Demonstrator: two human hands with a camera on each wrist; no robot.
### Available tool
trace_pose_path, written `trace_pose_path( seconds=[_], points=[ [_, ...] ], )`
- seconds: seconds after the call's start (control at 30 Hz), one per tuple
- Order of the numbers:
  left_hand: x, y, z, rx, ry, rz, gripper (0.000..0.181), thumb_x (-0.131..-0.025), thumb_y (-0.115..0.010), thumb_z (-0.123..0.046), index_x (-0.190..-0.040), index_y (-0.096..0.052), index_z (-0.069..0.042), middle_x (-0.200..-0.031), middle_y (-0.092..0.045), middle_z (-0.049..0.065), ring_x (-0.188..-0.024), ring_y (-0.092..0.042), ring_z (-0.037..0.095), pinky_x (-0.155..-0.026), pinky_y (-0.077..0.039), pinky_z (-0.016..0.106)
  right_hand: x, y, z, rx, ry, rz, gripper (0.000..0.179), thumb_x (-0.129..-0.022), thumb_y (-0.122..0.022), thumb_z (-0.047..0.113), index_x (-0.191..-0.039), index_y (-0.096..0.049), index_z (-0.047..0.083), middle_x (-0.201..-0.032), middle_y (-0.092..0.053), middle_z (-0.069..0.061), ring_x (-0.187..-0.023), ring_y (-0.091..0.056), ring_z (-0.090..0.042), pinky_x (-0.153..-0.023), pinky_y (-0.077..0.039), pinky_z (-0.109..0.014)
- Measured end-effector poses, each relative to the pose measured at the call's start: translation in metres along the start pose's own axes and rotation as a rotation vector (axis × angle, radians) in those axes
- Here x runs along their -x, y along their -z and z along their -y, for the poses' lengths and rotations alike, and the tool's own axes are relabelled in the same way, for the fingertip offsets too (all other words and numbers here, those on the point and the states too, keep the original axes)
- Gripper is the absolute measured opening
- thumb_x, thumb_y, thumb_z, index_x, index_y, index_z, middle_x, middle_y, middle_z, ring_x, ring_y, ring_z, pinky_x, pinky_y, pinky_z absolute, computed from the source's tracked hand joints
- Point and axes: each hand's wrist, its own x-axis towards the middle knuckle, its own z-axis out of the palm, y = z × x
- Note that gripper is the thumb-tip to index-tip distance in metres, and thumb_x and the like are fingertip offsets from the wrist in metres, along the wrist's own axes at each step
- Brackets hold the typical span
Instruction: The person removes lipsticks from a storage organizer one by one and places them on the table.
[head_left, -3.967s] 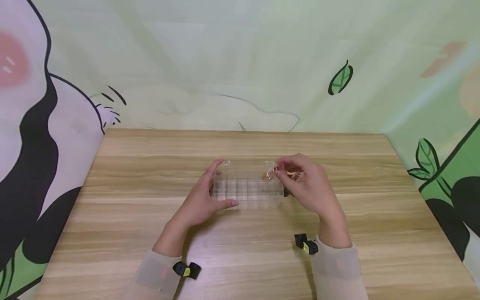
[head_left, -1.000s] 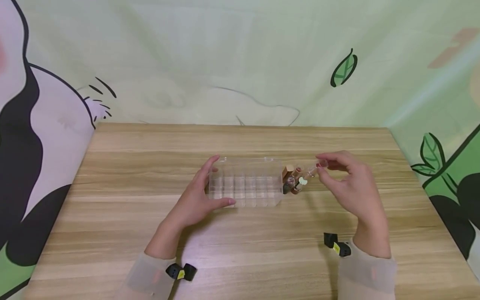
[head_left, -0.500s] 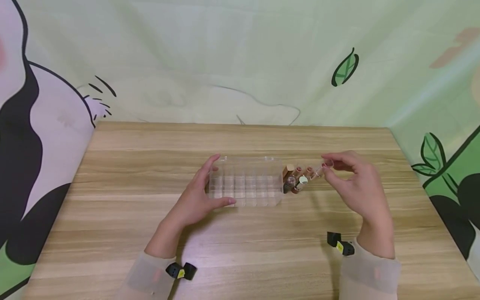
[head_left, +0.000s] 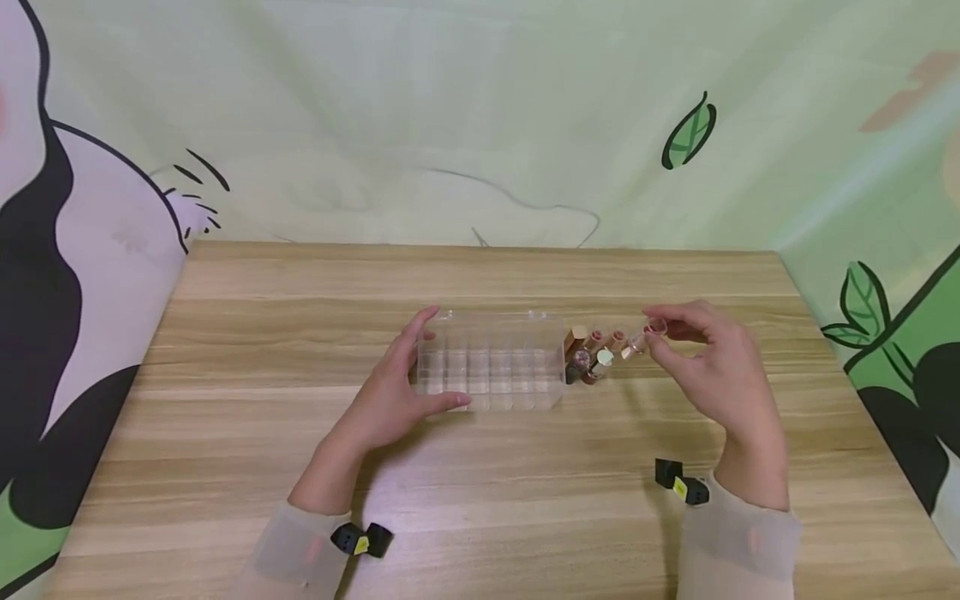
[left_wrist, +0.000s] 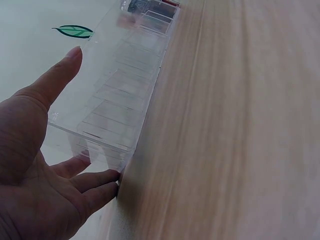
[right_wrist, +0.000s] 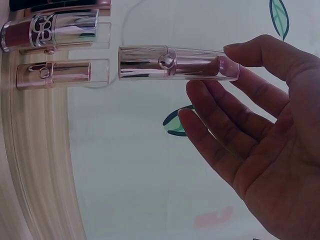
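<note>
My left hand (head_left: 386,404) holds the left end of a clear compartmented lipstick organizer (head_left: 491,371) on the wooden table, its thumb along the front and the fingers at the end and back. In the right wrist view, my right hand (right_wrist: 260,115) pinches the clear cap end of a rose-gold lipstick (right_wrist: 170,63) between thumb and fingertips. That lipstick is above the table, right of the other lipsticks. Next to the organizer's right end stand several more lipsticks: a gold-topped one (head_left: 576,335), a silver-topped one (head_left: 602,362) and another rose-gold one (right_wrist: 55,74).
The wooden table (head_left: 480,500) reaches back to a pale green cloth backdrop (head_left: 337,108) with printed leaves and panda shapes. A black wrist camera (head_left: 362,540) is strapped on the left sleeve, another camera (head_left: 682,483) on the right.
Since four seconds ago my right hand has carried the lipstick from over the organizer to the right, past the standing lipsticks. Over the last half second it stays nearly still. My left hand keeps its hold.
</note>
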Motion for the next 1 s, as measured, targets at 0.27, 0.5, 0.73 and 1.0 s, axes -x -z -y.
trace_pose_path(
  seconds=[0.27, 0.5, 0.73, 1.0],
  points=[
    [0.000, 0.000, 0.000, -0.006, -0.002, -0.001, 0.120, -0.078, -0.098, -0.039, -0.166, -0.017, -0.054, -0.160, -0.044, 0.012, -0.153, -0.040, 0.040, -0.127, -0.030, 0.054, -0.001, 0.000, -0.001, 0.021, -0.067, 0.033, 0.028, -0.096, -0.076, 0.003, -0.123, -0.078, 0.007, -0.107, -0.077, -0.008, -0.095, -0.062, 0.007, -0.084, -0.049, -0.011],
    [-0.001, -0.001, 0.003, -0.011, -0.004, -0.003, 0.120, -0.079, -0.098, -0.039, -0.165, -0.017, -0.055, -0.159, -0.044, 0.011, -0.153, -0.041, 0.041, -0.127, -0.032, 0.054, -0.001, 0.001, -0.004, 0.022, -0.098, 0.072, 0.024, -0.098, -0.075, 0.008, -0.122, -0.077, 0.006, -0.108, -0.077, -0.009, -0.096, -0.064, -0.001, -0.087, -0.049, -0.012],
    [-0.001, 0.000, 0.003, -0.016, -0.014, -0.001, 0.119, -0.080, -0.097, -0.039, -0.166, -0.016, -0.054, -0.159, -0.044, 0.010, -0.153, -0.040, 0.040, -0.127, -0.031, 0.055, -0.002, 0.001, -0.008, 0.021, -0.124, 0.111, 0.023, -0.099, -0.075, 0.010, -0.122, -0.076, 0.005, -0.110, -0.078, -0.010, -0.098, -0.067, -0.008, -0.085, -0.049, -0.012],
    [0.000, 0.001, 0.001, -0.005, -0.006, 0.006, 0.120, -0.079, -0.098, -0.038, -0.166, -0.016, -0.053, -0.160, -0.043, 0.010, -0.154, -0.038, 0.037, -0.127, -0.031, 0.053, -0.003, 0.000, -0.011, 0.022, -0.152, 0.156, 0.022, -0.100, -0.075, 0.011, -0.120, -0.076, 0.003, -0.108, -0.078, -0.013, -0.101, -0.073, -0.030, -0.075, -0.047, -0.012]
  ],
)
